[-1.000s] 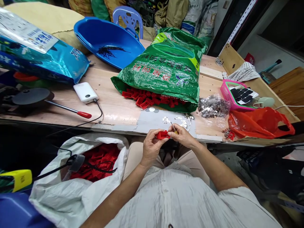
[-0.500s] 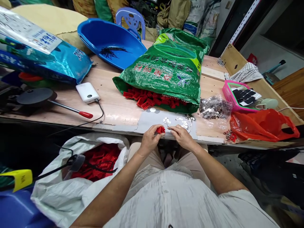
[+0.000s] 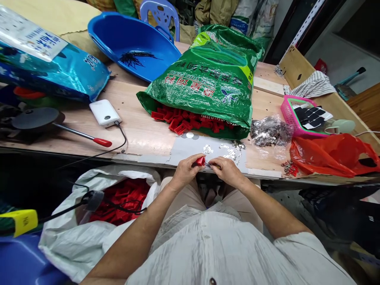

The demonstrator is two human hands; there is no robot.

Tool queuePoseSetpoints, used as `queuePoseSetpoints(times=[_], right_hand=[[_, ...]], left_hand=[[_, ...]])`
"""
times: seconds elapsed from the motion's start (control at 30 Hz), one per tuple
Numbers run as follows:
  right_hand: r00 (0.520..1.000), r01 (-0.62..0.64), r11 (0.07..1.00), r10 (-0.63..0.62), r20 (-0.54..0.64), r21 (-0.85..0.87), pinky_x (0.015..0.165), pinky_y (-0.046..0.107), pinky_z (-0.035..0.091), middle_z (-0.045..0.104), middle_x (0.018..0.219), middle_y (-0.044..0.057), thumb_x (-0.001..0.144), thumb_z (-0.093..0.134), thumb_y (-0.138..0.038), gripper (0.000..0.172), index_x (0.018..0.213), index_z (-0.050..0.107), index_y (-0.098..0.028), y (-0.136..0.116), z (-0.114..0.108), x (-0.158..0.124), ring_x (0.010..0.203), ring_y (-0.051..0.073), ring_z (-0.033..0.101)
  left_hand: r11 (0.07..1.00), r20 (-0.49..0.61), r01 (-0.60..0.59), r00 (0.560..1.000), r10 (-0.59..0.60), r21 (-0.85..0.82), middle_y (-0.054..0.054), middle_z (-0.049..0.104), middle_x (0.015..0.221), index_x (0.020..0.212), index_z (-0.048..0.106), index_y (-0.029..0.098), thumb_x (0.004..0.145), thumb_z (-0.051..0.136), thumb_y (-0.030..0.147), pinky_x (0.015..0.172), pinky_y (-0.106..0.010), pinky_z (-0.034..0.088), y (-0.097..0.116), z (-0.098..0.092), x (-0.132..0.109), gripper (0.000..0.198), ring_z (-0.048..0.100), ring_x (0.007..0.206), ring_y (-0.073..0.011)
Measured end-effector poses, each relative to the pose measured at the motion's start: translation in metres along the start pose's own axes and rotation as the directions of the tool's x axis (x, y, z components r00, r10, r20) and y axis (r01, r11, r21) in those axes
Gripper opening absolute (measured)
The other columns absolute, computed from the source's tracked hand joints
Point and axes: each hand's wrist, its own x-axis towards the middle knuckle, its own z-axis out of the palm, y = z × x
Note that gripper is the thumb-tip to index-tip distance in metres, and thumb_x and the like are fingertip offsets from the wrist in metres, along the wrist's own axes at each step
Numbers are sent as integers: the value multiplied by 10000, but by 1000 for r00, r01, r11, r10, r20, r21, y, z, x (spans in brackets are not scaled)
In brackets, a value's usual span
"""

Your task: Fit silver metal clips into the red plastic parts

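Our left hand (image 3: pixel 186 171) pinches a red plastic piece (image 3: pixel 201 160) at the table's edge; our right hand (image 3: pixel 228 172) pinches a thin metal pin (image 3: pixel 208 164) right against it.

Nearest us, by our knees, a white woven sack (image 3: pixel 56 237) holds a heap of red pieces (image 3: pixel 118 204) – then a grey sheet (image 3: pixel 184 152) on the wooden table (image 3: pixel 142 134), strewn with small silver bits (image 3: pixel 208 149). Beyond lies one green woven feed sack (image 3: pixel 208 79), spilling more red pieces (image 3: pixel 184 122). To the right sit one see-through bag of silver bits (image 3: pixel 270 132), one pink plastic basket (image 3: pixel 289 114) and one crumpled orange-red plastic bag (image 3: pixel 332 156); farther off, one blue plastic basin (image 3: pixel 130 47).
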Motion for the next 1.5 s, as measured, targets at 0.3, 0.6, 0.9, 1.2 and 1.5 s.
queuePoseSetpoints(times=[0.3,0.6,0.9,1.2,1.5], right_hand=[[1000,20,999,-20,8,-30,871,295,464,677,1012,67,919,534,-139,204,1052,675,-204,-4,3,-3,974,184,625],[997,-70,979,74,13,-194,784,304,467,643,1016,95,937,453,-118,221,1044,634,-187,-23,18,-3,944,216,619],[999,-28,996,25,-36,-86,833,285,451,619,1086,75,946,473,-179,229,1145,580,-218,-15,6,-9,1000,192,596],[993,-2,981,-21,119,195,792,280,424,664,756,-35,989,410,-277,442,1430,393,-304,-38,-16,-18,751,161,620],[997,50,986,-58,46,159,708,263,439,704,892,3,985,434,-373,353,1321,530,-319,-48,-14,-20,758,179,651]], left_hand=[[1000,17,8,1000,-8,2,-45,735,1100,1127,698,261,736,722,275,946,-365,508,2,-1,2,391,682,1019,-231],[999,-13,30,999,-30,24,-31,749,977,1029,707,253,724,726,286,875,-334,516,0,1,2,307,692,892,-215],[998,-70,22,997,-27,-66,-42,710,961,973,660,219,728,717,263,852,-339,507,7,0,-11,256,663,877,-193],[614,-34,222,926,-376,-758,-37,704,909,794,590,184,767,727,385,887,-361,523,40,0,-31,245,693,858,-173],[68,241,315,831,-502,-947,-30,739,877,814,680,176,809,711,268,952,-357,552,55,4,-40,97,704,831,-156]])
